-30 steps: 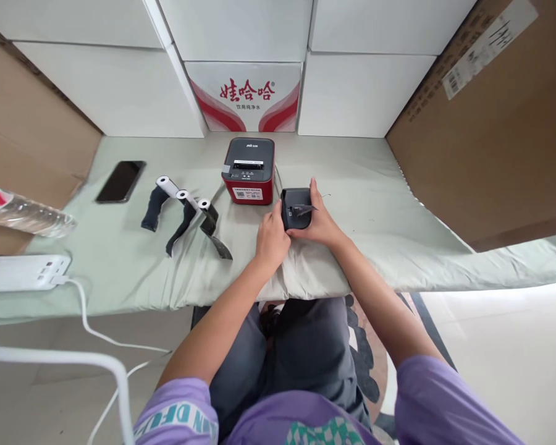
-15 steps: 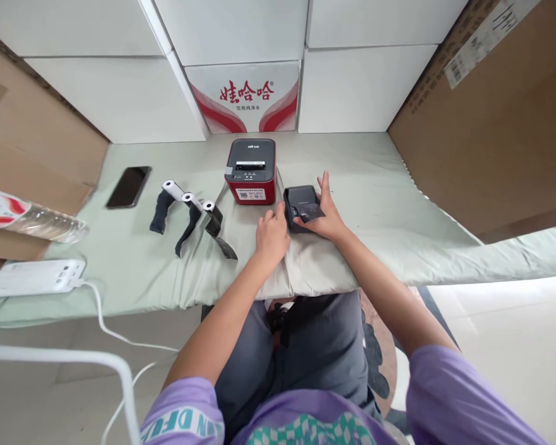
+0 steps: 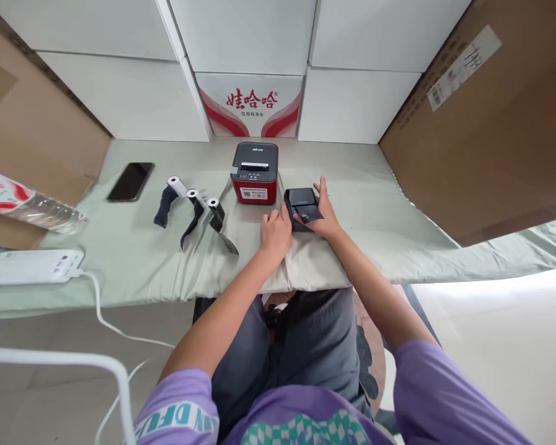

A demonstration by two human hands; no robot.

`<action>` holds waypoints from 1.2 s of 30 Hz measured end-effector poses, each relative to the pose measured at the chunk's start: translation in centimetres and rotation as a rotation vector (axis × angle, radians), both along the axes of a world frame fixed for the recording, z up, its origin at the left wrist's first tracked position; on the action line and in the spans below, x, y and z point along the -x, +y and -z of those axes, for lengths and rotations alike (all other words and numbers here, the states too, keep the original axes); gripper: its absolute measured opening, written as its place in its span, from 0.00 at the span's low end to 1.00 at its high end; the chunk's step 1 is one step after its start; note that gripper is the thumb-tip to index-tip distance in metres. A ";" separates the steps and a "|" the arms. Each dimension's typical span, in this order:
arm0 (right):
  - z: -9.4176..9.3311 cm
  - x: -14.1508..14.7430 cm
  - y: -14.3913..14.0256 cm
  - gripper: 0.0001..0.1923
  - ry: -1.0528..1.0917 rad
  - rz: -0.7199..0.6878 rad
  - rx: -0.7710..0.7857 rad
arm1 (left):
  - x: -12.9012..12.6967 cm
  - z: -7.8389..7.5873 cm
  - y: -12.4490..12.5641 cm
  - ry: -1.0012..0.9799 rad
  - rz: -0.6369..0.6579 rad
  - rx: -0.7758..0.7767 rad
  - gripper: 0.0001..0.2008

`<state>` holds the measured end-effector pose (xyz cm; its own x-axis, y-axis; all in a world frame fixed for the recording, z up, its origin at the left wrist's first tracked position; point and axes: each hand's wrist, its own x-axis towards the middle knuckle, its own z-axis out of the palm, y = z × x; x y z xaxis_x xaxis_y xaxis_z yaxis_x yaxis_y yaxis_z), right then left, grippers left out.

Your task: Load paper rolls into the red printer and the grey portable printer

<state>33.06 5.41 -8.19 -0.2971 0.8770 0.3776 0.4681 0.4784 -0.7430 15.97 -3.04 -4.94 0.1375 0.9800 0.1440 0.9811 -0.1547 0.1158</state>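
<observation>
A small black printer (image 3: 302, 196) lies on the cloth-covered table, with a dark strip of paper (image 3: 309, 214) sticking out of its front part. My right hand (image 3: 327, 216) grips its right side, thumb across the front by the strip and the other fingers along the far side. Against the printer's left edge, my left hand (image 3: 277, 233) has a finger pressed and its other fingers curled; their undersides are hidden. Just behind to the left stands a red and black receipt printer (image 3: 256, 193). Several paper rolls with dark, hanging tails, one a roll (image 3: 217, 213), lie further left.
A black phone (image 3: 131, 182), a water bottle (image 3: 32, 204) and a white power bank (image 3: 32, 267) with a white cable (image 3: 98, 303) are on the left. White boxes (image 3: 366, 102) line the back. Large cardboard boxes stand at both sides, including a right-hand carton (image 3: 500, 142).
The camera view has shifted slightly. Both hands stay at the small black printer, with my left finger now a little further up along its left edge.
</observation>
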 end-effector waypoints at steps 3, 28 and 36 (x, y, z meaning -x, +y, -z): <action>-0.3 -0.3 0.0 0.82 0.032 -0.073 0.048 | 0.0 -0.2 0.0 -0.095 -0.051 -0.005 0.34; -4.8 0.3 3.1 0.16 0.302 0.302 0.261 | 0.7 -0.2 1.5 -0.237 -0.176 0.051 0.29; -9.1 1.5 4.9 0.10 -0.362 0.218 0.055 | 1.0 0.1 1.7 -0.244 -0.170 0.030 0.28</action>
<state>31.57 10.34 0.88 -0.2073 0.9500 0.2336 0.7892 0.3035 -0.5339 14.98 -1.33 -5.04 -0.0640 0.9903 0.1236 0.9354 0.0164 0.3531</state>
